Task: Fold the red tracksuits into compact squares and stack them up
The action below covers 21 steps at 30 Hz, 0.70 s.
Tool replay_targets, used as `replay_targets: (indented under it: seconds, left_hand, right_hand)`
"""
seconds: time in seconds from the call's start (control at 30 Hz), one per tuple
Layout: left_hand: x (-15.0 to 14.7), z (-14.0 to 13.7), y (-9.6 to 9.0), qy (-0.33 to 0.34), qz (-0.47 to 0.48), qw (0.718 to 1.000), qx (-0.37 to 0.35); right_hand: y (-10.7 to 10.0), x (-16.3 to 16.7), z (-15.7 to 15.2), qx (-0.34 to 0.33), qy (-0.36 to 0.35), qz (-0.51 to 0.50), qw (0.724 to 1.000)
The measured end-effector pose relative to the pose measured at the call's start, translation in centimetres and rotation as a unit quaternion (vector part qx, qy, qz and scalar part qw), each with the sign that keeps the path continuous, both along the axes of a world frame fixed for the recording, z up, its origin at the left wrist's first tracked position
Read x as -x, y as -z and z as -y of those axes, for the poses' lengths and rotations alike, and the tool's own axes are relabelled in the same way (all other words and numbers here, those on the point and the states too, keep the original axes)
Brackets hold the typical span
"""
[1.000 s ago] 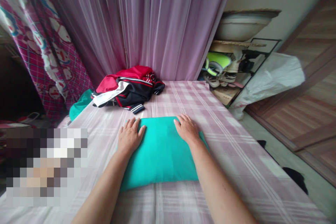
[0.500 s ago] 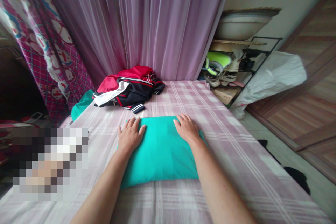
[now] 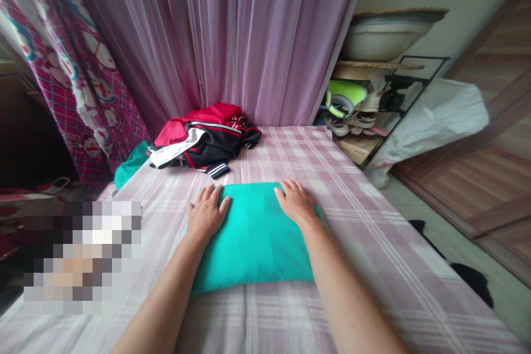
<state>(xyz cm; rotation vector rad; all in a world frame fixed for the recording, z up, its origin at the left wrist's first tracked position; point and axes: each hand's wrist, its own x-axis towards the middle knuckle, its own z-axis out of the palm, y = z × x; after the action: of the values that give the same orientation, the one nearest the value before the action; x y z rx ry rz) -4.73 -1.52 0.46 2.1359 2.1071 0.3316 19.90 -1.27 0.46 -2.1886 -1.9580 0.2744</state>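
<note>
A flat turquoise folded cloth point(image 3: 255, 238) lies in front of me on the checked bedsheet point(image 3: 357, 287). Its surface looks smooth, with faint creases. My left hand point(image 3: 206, 213) rests palm down on its far left corner, fingers spread. On the far right corner my right hand point(image 3: 295, 203) lies flat in the same way, thumb pointing inward. Neither hand grips anything. What is under the palms is hidden.
Beyond the cloth lies a heap of red and navy clothing point(image 3: 211, 138) with a white strip. Another green cloth point(image 3: 133, 166) sits at the bed's left edge. Purple curtains point(image 3: 257, 38) hang behind. At right stand a shoe rack point(image 3: 373, 116) and a white bag point(image 3: 440, 116). A blurred patch covers the left.
The view has shifted very slightly. Both hands stay in place on the turquoise cloth.
</note>
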Motion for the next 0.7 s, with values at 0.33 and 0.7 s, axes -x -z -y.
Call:
replay_targets:
  seconds: [0.33, 0.7]
  left_hand:
    - [-0.3, 0.1, 0.6, -0.006, 0.007, 1.000, -0.023]
    - [0.0, -0.2, 0.1, 0.011, 0.047, 0.999, 0.006]
  right_hand:
    - [-1.9, 3.5, 2.3, -0.050, -0.021, 0.033, 0.998]
    - [-0.9, 5.4, 3.3, -0.009, -0.048, 0.051, 0.998]
